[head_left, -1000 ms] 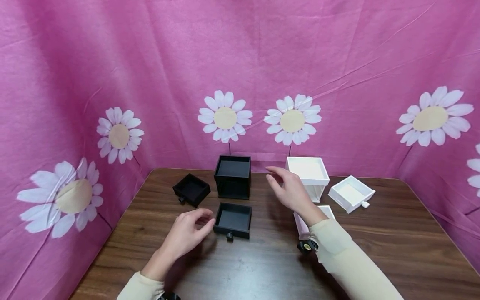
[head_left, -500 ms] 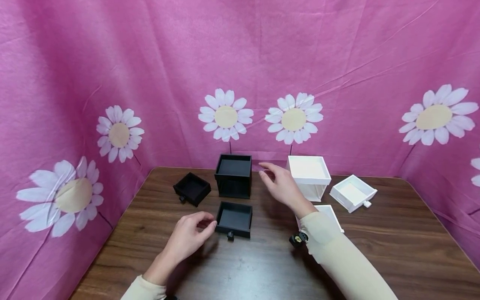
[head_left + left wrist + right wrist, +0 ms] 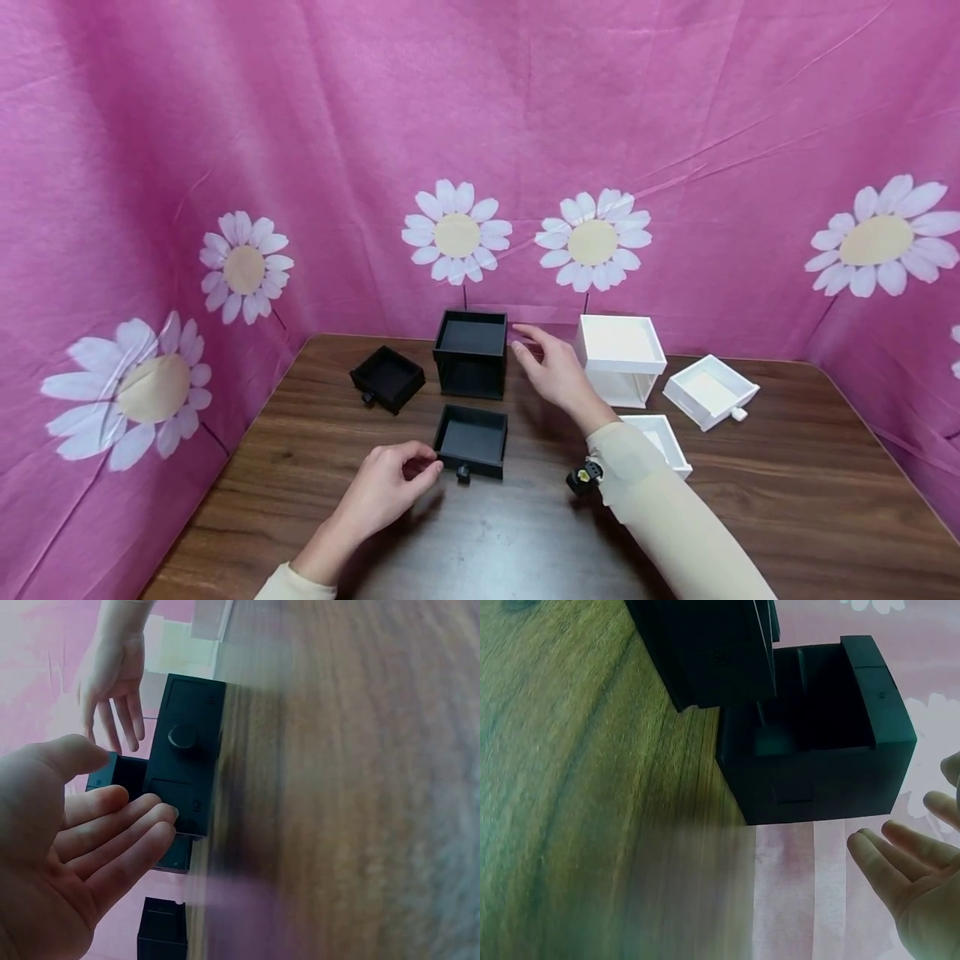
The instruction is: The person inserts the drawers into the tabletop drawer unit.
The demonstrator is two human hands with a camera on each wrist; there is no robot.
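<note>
My left hand is beside the left edge of a small black drawer with a round knob. Its fingers are loosely bent and hold nothing; whether the fingertips touch the drawer I cannot tell. Behind that drawer stands a black box with an open front and a shallow recessed top. To the right of this box is my right hand, fingers extended. In the right wrist view, a gap shows between these fingers and the black box.
A second black drawer lies left of the black box. On the right stand a matching white box and a white drawer. Another white drawer is partly hidden by my right sleeve. Pink flowered cloth hangs behind the wooden table.
My right hand has moved left, away from the white box and up to the black box's right side. The left hand has come slightly right, staying by the front black drawer.
</note>
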